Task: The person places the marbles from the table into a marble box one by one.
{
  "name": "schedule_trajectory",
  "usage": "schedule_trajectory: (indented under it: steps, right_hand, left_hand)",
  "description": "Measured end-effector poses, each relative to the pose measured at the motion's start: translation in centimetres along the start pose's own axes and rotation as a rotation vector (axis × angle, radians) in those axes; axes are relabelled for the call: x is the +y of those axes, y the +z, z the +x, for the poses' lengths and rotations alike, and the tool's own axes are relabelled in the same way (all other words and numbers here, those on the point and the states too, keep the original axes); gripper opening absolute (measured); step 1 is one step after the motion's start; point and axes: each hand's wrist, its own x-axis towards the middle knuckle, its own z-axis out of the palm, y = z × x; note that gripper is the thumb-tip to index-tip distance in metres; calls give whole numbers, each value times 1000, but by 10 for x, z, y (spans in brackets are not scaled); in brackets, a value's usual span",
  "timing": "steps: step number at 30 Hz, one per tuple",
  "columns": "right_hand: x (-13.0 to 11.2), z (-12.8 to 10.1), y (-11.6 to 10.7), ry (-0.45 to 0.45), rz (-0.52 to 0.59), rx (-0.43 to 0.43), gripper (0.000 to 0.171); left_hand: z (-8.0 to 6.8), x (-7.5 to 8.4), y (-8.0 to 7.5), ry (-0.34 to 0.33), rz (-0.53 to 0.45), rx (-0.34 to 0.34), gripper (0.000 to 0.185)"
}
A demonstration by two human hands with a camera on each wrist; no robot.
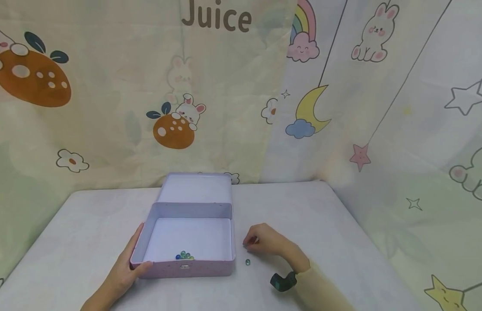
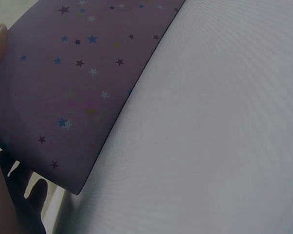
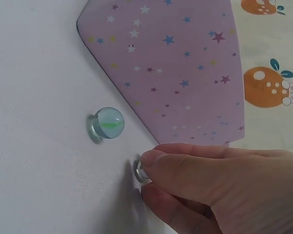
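The right hand rests on the table at about 3 o'clock from the box, its fingertips pinching a marble that sits on the cloth. In the right wrist view only a sliver of that glass shows under the fingers, so the grip looks shallow. A second marble lies loose at roughly 5 o'clock from the box's front right corner, apart from the hand and just beside the box wall.

The left hand curls round the box's front left corner at about 8 o'clock, thumb over the rim, holding it steady. The lid stands open at 12 o'clock. Several marbles cluster inside against the front wall.

To do this step well, I judge that the pinch should close round the marble's middle rather than its top, since smooth glass squirts out of a high grip. A straight lift, clear of the wall, seems wise, then a low release over the box floor so the marble does not bounce. The left hand's brace should hold the light box against any knock. The loose marble could roll if the wrist brushes it.
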Motion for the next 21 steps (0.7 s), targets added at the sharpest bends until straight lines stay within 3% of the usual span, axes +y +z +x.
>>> schedule_trajectory:
  steps: [5, 11, 21]
  right_hand:
    - [-2, 2, 3, -14, -30, 12, 10]
    - [-3, 4, 5, 40, -62, 11, 10]
    - [-9, 4, 0, 57, -39, -15, 9]
  left_hand:
    - [-2, 1, -2, 5, -3, 1, 90]
    - [-1, 2, -2, 15, 6, 6, 91]
    - [-1, 3, -2, -10, 20, 15, 92]
